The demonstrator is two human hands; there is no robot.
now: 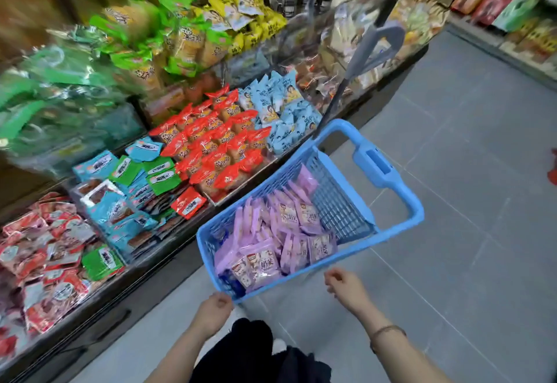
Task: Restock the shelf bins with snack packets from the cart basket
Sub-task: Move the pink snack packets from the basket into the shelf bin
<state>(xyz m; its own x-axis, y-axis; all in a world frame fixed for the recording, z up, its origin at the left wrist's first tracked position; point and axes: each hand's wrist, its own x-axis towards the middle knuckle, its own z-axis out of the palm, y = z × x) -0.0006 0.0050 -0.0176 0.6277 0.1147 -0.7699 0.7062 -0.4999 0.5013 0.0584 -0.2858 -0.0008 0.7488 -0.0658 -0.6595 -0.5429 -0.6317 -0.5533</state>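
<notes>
Pale purple snack packets [280, 241] lie heaped in the blue cart basket [391, 226], which stands on the grey tiled floor [467, 171] just beside the low shelf bins [211, 147] of red, blue and green packets. The left hand [214, 310] is loosely curled, touching the basket's near corner; the right hand [345, 287] hovers half-closed just off its near rim, holding nothing.

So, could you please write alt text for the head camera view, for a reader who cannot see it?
A blue cart basket holding purple snack packets stands on a grey floor beside shelf bins of red, blue and green packets. The left hand touches the basket's near corner; the right hand hovers empty, loosely curled, just outside its rim.
</notes>
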